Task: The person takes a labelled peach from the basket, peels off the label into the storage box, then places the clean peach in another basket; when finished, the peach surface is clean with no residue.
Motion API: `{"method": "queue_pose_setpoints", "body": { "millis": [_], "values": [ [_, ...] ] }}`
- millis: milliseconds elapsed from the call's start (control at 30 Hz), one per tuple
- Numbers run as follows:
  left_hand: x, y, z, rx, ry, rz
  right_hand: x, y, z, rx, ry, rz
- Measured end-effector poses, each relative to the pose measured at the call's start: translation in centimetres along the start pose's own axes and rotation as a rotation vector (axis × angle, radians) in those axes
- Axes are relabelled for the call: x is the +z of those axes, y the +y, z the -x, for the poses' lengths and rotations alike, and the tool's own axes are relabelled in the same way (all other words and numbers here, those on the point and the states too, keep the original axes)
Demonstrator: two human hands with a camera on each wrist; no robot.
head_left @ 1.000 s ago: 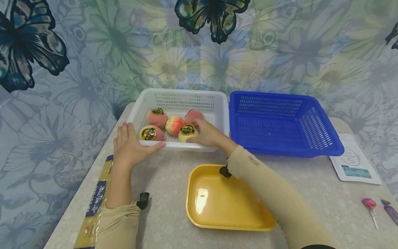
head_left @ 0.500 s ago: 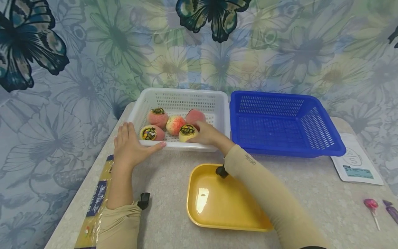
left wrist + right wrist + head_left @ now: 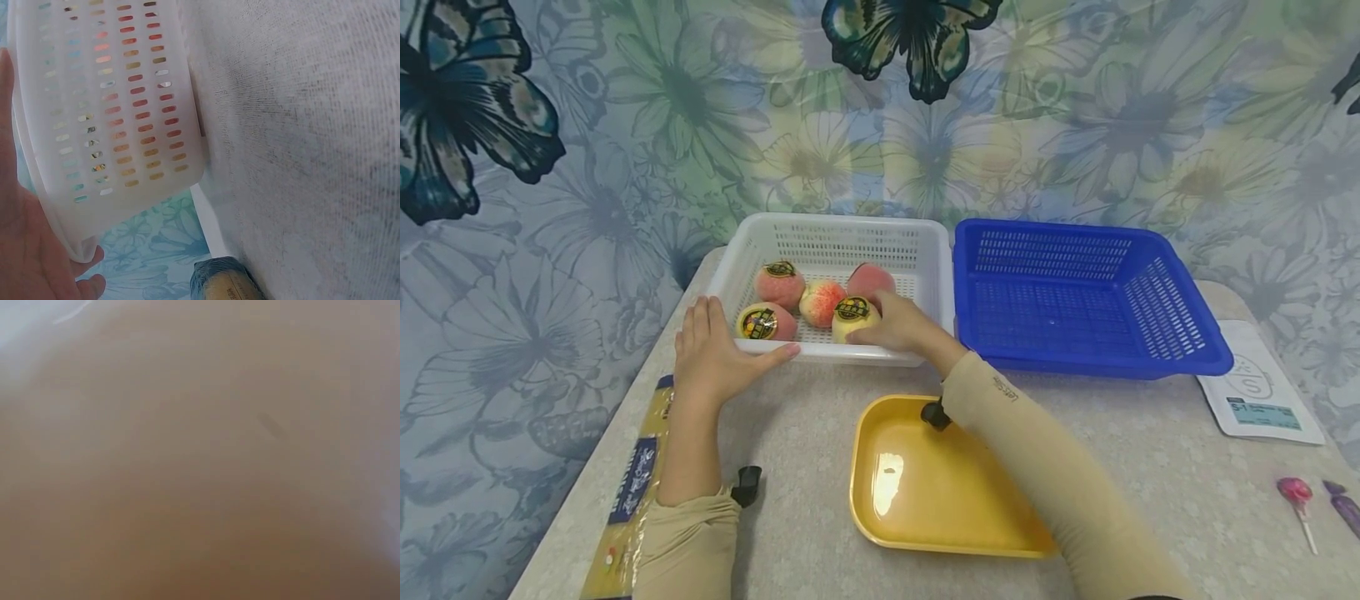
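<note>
Near the frame's centre, a pale stickered peach (image 3: 852, 323) is gripped by the right hand (image 3: 904, 323) inside the white basket (image 3: 842, 355), beside four other peaches (image 3: 779, 287). At centre left, the basket's rim is touched by the left hand (image 3: 715, 360), thumb spread wide from straight fingers.

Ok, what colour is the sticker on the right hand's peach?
The sticker is black with yellow markings, clearest in the head view.

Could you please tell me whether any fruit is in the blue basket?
No, all the visible fruit is within the white basket, beside the blue basket.
</note>
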State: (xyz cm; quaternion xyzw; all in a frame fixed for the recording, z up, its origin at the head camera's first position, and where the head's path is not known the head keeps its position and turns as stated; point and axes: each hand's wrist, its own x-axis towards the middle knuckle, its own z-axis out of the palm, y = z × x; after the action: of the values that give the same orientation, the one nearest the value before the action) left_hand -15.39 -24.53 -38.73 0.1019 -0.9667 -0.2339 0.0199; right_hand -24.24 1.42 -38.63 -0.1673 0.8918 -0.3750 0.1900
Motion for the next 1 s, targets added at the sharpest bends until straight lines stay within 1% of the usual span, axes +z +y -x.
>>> {"method": "queue_pose_setpoints", "body": {
  "millis": [167, 333, 467, 700, 900, 1000],
  "values": [
    [0.0, 0.0, 0.0, 0.007, 0.005, -0.001, -0.2, 0.0, 0.3, 0.01, 0.031, -0.021],
    [0.0, -0.1, -0.1, 0.003, -0.002, -0.008, -0.5, -0.3, 0.9, -0.007, 0.061, -0.033],
    [-0.1, -0.1, -0.1, -0.003, -0.003, -0.005, -1.1, -0.6, 1.6, -0.02, 0.093, -0.065],
    [-0.2, 0.0, 0.1, -0.01, -0.007, 0.008, -2.8, -1.3, 3.3, -0.072, 0.132, -0.083],
    [-0.2, 0.3, 0.2, -0.016, -0.009, 0.009, -4.5, -2.1, 5.3, -0.088, 0.131, -0.116],
    [-0.3, 0.3, 0.2, -0.01, -0.011, -0.008, -5.1, -2.4, 6.4, -0.099, 0.135, -0.113]
  ]
}}
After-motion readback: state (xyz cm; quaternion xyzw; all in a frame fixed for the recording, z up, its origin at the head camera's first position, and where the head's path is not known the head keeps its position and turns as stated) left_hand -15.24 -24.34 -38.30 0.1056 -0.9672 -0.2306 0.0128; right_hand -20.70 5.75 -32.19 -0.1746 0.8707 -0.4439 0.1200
